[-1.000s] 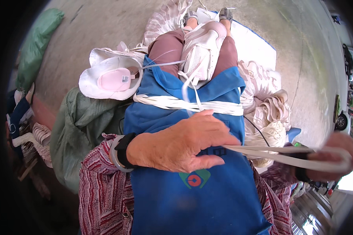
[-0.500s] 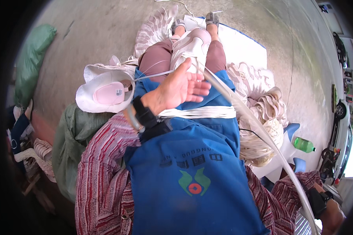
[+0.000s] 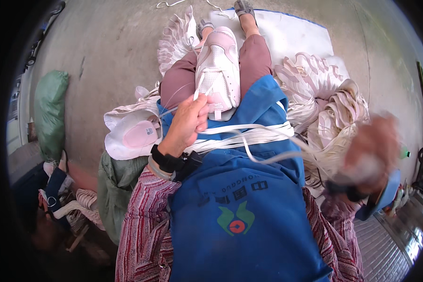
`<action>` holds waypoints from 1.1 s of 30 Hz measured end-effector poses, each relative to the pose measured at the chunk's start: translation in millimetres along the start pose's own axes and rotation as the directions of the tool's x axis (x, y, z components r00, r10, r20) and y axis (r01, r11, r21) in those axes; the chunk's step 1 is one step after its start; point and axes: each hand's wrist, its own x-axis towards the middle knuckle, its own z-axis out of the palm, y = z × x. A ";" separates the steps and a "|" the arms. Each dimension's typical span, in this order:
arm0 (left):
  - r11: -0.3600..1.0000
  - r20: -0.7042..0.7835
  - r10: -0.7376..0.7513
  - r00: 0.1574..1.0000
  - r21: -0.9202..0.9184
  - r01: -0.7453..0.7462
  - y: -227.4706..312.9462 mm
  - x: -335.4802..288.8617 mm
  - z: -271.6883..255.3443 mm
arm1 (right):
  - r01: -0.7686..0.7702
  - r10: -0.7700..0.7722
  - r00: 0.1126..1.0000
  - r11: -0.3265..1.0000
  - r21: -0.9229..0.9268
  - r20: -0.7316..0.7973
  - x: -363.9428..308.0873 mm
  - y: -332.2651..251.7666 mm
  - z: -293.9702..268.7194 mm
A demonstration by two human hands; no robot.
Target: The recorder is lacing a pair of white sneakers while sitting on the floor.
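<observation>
A white and pink shoe upper (image 3: 217, 70) rests between my thighs, toe pointing away, with eyelets along its right side. My left hand (image 3: 189, 121) is closed at its near left edge, pinching a white shoelace (image 3: 197, 93) that runs up onto the upper. Out to the right, my right hand (image 3: 372, 149) is raised and smeared by motion, so its fingers cannot be read. A loose length of white lace (image 3: 277, 157) curves over my lap toward it. Across the blue apron (image 3: 235, 197) lies a bundle of white laces (image 3: 254, 137).
Shoe uppers are stacked in rows beside my left leg (image 3: 176, 44) and right leg (image 3: 310, 77). A white upper with a pink insole (image 3: 139, 136) lies to my left. Farther left are a green sack (image 3: 51, 115) and bundled cloth. A white sheet (image 3: 296, 35) covers floor ahead.
My left hand has gone from outstretched fingers to a closed grip on the lace. My right hand has swung up from the lower right. The long lace has slackened and dropped over my lap.
</observation>
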 end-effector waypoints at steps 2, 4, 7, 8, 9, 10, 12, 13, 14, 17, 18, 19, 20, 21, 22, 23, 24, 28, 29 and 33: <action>0.867 -0.180 0.187 0.966 0.493 -0.076 3.0 -2.3 -3.1 | -0.279 0.286 0.950 0.958 -0.071 0.124 28.1 58.8 25.6; 0.738 -0.206 0.353 0.912 0.661 -0.136 -0.3 3.9 -4.2 | -0.359 0.400 0.899 0.906 -0.223 0.177 51.5 117.1 54.6; 0.446 -0.156 0.564 0.811 0.884 -0.140 -12.8 18.5 -6.7 | -0.108 0.236 0.957 0.828 -0.551 0.167 62.5 176.5 82.2; 0.394 -0.105 0.574 0.812 0.905 -0.162 -18.2 24.0 -5.9 | 0.037 0.126 0.979 0.667 -0.744 0.161 64.3 188.9 86.8; 0.343 -0.056 0.581 0.812 0.922 -0.182 -22.9 27.6 -5.0 | 0.097 0.059 0.979 0.701 -0.706 0.194 64.9 197.6 89.7; 0.293 -0.021 0.580 0.815 0.938 -0.184 -25.1 31.6 -4.2 | 0.086 0.103 0.974 0.661 -0.745 0.204 65.9 204.3 92.1; 0.310 -0.036 0.584 0.811 0.933 -0.181 -24.6 38.0 -1.7 | 0.127 0.086 0.972 0.587 -0.800 0.217 72.0 212.4 93.6; 0.313 -0.048 0.603 0.797 0.933 -0.181 -22.2 40.7 0.0 | 0.140 0.075 0.971 0.590 -0.795 0.227 76.1 214.7 93.1; 0.298 -0.017 0.615 0.788 0.930 -0.213 -18.5 43.3 1.6 | 0.115 0.080 0.977 0.592 -0.798 0.199 80.1 215.8 92.9; 0.385 -0.130 0.500 0.856 0.919 -0.085 -9.7 42.7 5.4 | 0.068 0.108 0.981 0.575 -0.815 0.158 86.5 212.9 92.5; 0.396 -0.126 0.514 0.849 0.912 -0.105 -9.1 38.4 5.8 | 0.085 0.084 0.981 0.623 -0.777 0.176 86.9 209.5 90.6; 0.405 -0.129 0.516 0.847 0.908 -0.108 -9.8 31.6 5.2 | 0.067 0.095 0.981 0.656 -0.752 0.170 86.4 205.3 88.4; 0.425 -0.106 0.561 0.821 0.888 -0.176 -11.1 23.1 4.3 | 0.058 0.082 0.984 0.685 -0.726 0.156 83.6 200.1 85.2; 0.445 -0.095 0.592 0.801 0.867 -0.226 -11.6 15.4 3.2 | 0.127 0.018 0.981 0.703 -0.700 0.196 81.1 194.2 81.5; 0.395 -0.072 0.624 0.778 0.889 -0.234 -10.2 7.6 0.5 | -0.044 0.140 0.983 0.809 -0.586 0.120 77.6 187.9 76.6; 0.427 -0.051 0.569 0.821 0.871 -0.242 -6.9 -0.3 -3.1 | -0.193 0.250 0.966 0.875 -0.443 0.073 74.3 181.3 71.0; 0.528 -0.046 0.473 0.880 0.814 -0.241 -1.6 -7.8 -7.2 | -0.261 0.290 0.956 0.915 -0.308 0.052 71.9 172.9 62.2; 0.981 0.125 0.072 0.990 0.173 -0.093 15.1 -26.3 -12.1 | -0.039 0.037 0.989 0.999 -0.014 -0.141 60.7 125.3 11.8; 0.982 0.127 0.065 0.990 0.168 -0.087 16.2 -26.1 -10.3 | 0.018 -0.004 0.956 0.999 0.042 -0.292 57.9 108.9 -6.8; 0.987 0.175 0.149 0.973 -0.078 -0.137 8.4 -20.5 -1.2 | 0.354 -0.360 0.778 0.928 -0.115 -0.515 23.1 11.7 -93.5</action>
